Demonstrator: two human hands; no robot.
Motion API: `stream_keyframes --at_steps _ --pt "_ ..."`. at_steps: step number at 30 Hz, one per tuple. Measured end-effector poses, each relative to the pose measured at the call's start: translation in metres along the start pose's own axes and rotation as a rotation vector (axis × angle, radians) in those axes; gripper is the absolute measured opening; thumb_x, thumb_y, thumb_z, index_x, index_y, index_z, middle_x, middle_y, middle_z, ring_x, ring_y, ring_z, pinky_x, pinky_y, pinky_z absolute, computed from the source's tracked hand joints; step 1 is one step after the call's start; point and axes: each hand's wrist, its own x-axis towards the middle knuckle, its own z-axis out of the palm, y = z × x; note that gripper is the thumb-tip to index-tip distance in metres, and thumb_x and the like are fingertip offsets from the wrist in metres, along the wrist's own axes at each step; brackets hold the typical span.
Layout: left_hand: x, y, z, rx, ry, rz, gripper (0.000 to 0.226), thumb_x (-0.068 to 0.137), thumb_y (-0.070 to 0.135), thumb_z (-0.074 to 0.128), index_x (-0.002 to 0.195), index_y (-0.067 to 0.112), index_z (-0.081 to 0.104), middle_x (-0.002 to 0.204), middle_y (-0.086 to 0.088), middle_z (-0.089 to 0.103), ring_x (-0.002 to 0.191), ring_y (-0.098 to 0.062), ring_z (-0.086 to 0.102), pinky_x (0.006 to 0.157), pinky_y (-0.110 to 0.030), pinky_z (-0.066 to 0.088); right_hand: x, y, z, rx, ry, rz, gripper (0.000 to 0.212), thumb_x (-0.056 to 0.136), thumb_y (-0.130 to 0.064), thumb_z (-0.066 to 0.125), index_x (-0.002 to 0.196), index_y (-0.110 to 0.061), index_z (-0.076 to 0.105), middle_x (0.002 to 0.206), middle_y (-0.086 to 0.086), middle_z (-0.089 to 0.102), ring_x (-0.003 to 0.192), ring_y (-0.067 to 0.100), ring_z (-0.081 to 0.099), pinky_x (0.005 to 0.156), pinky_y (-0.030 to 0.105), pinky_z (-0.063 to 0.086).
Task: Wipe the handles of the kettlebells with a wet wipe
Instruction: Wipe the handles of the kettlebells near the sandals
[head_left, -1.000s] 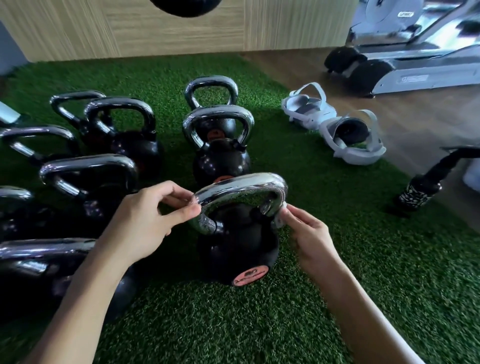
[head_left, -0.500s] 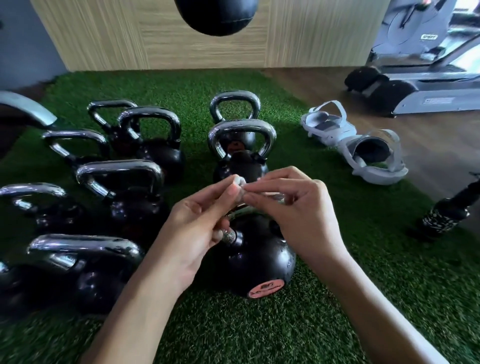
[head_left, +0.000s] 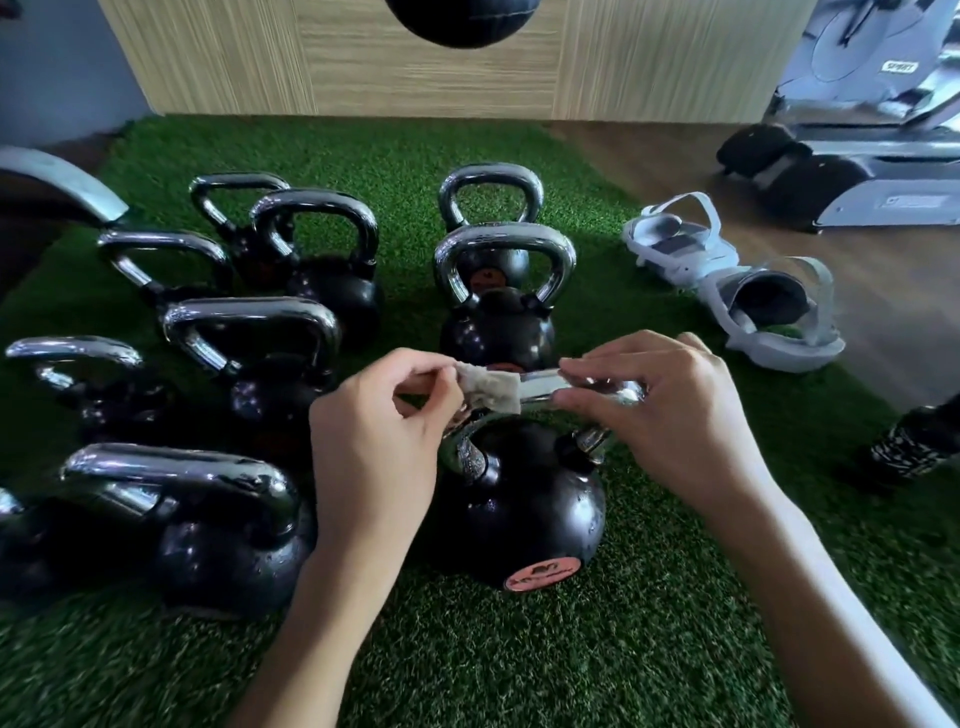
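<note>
Green turf (head_left: 649, 654) is being seen under the front kettlebell (head_left: 524, 519) and all round it. Beyond it to the right, a grey exercise machine (head_left: 883, 197) is being cut off by the frame edge. Left of it and behind it, other kettlebells (head_left: 254, 405) are being kept in rows; the leftmost ones are being clipped and blurred. Far behind it, a black ball (head_left: 462, 21) is being cropped at the top edge. Its chrome handle (head_left: 540, 387) is being partly hidden by both hands, which are being held apart. The handle's top bar is being pinched by the right hand (head_left: 670, 415). The wet wipe (head_left: 491, 392), draped over the handle's left end, is being pinched by the left hand (head_left: 379, 452).
</note>
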Motion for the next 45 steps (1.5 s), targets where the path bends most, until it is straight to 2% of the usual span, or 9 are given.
stream_keyframes --at_steps 8,13,17,19,24,29,33,41,45 --pt "0.009 -0.002 0.009 -0.066 -0.081 -0.224 0.007 0.093 0.023 0.069 0.086 0.024 0.072 0.071 0.014 0.069 0.058 -0.001 0.064 0.046 -0.011 0.039 0.002 -0.014 0.005 0.03 0.021 -0.177 0.041 0.078 -0.062 0.071 0.115 -0.043 0.074 0.112 -0.023 0.069 0.089 0.018 0.046 0.084 0.037 0.046" --pt "0.012 -0.007 0.013 -0.304 -0.15 -0.288 0.005 0.094 0.024 0.072 0.097 0.026 0.074 0.086 0.009 0.078 0.074 -0.006 0.075 0.07 -0.033 0.061 0.012 -0.023 0.018 0.105 0.044 -0.248 0.016 0.083 -0.045 0.079 0.098 -0.039 0.081 0.101 -0.022 0.073 0.085 0.017 0.047 0.079 0.041 0.047" --pt "0.015 -0.009 -0.001 -0.226 -0.313 -0.111 0.019 0.095 0.038 0.067 0.111 0.036 0.077 0.071 0.024 0.071 0.053 -0.002 0.059 0.051 -0.011 0.041 0.012 -0.024 0.019 0.134 0.051 -0.224 0.014 0.078 -0.044 0.083 0.09 -0.038 0.082 0.09 -0.023 0.074 0.084 0.009 0.049 0.077 0.04 0.047" --pt "0.018 -0.011 -0.003 -0.144 -0.338 -0.038 0.022 0.09 0.046 0.069 0.11 0.039 0.077 0.079 0.025 0.072 0.05 -0.005 0.053 0.048 -0.009 0.035 0.013 -0.019 0.011 0.102 0.026 -0.179 0.022 0.075 -0.051 0.083 0.095 -0.042 0.08 0.095 -0.024 0.074 0.089 0.01 0.052 0.081 0.037 0.047" --pt "0.022 -0.01 -0.001 -0.009 -0.412 0.137 0.032 0.093 0.038 0.07 0.125 0.038 0.071 0.095 0.017 0.066 0.064 -0.009 0.055 0.058 -0.01 0.04 0.017 0.014 -0.02 -0.032 -0.168 -0.006 0.036 0.069 -0.066 0.073 0.1 -0.049 0.077 0.097 -0.028 0.072 0.093 0.013 0.049 0.091 0.048 0.046" --pt "0.037 0.004 0.004 0.194 -0.446 0.274 0.03 0.096 0.045 0.063 0.124 0.04 0.071 0.105 0.019 0.064 0.078 0.016 0.052 0.064 -0.007 0.038 0.015 0.017 -0.015 0.039 -0.148 0.01 0.03 0.071 -0.058 0.078 0.099 -0.05 0.077 0.095 -0.028 0.072 0.091 0.006 0.048 0.088 0.039 0.042" --pt "0.03 -0.005 -0.009 0.1 -0.379 0.193 0.029 0.09 0.044 0.073 0.116 0.033 0.077 0.099 0.021 0.075 0.077 0.0 0.068 0.066 -0.017 0.054 0.013 0.021 -0.015 0.092 -0.143 0.012 0.032 0.071 -0.054 0.08 0.102 -0.044 0.078 0.099 -0.028 0.072 0.088 -0.01 0.047 0.075 0.023 0.034" --pt "-0.009 -0.018 0.003 0.005 -0.054 0.049 0.028 0.088 0.034 0.079 0.114 0.023 0.079 0.093 0.018 0.076 0.073 -0.004 0.07 0.065 -0.022 0.057 0.008 0.02 -0.015 0.099 -0.131 0.002 0.031 0.073 -0.049 0.081 0.104 -0.043 0.078 0.099 -0.029 0.07 0.09 -0.015 0.047 0.073 0.019 0.032" --pt "-0.039 -0.031 0.012 -0.011 0.116 0.008 0.029 0.09 0.027 0.076 0.118 0.017 0.074 0.099 0.02 0.069 0.087 -0.009 0.069 0.061 -0.026 0.058 0.009 0.02 -0.013 0.113 -0.122 0.024 0.031 0.072 -0.05 0.082 0.102 -0.045 0.078 0.099 -0.027 0.072 0.085 -0.009 0.054 0.072 0.018 0.032"
